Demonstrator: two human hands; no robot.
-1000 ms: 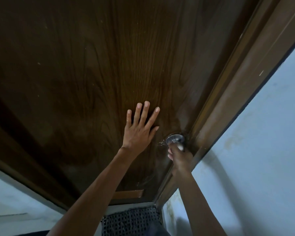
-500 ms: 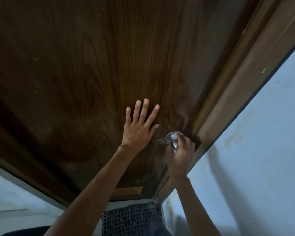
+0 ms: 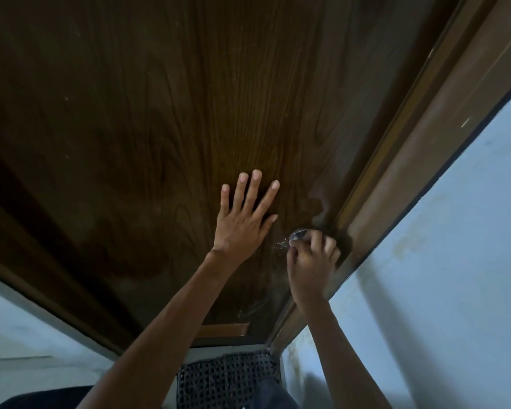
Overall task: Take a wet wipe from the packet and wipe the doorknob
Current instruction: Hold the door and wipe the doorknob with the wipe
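Doorknob (image 3: 298, 234): shiny metal, low on the right edge of the dark wooden door (image 3: 160, 128), just beside the brown door frame (image 3: 425, 128), only its upper left curve showing above the right hand (image 3: 311, 261). Right hand wrapped over the knob from below and near, fingers (image 3: 322, 242) curled tightly round it, knuckles toward the camera; whether a wet wipe lies under the palm cannot be told, since none of it shows. A small glinting piece of metal (image 3: 281, 245) poking out just left of the knob, against the door face; too small to identify. Left hand (image 3: 242, 222) flat on the door panel, left of the knob and a little farther up, fingers spread wide and straight, thumb tip pointing toward the knob but apart from it, holding nothing. Both forearms bare, reaching up from the bottom of the view. Door grain a swirling brown, lighter around the left hand, very dark at the far left. Pale blue-grey wall (image 3: 455, 276) to the right of the frame, with faint yellowish staining. Below the door, at the bottom centre, a dark woven mat (image 3: 227, 376) on the floor. No writing, brand or label legible anywhere; no packet or container in sight.
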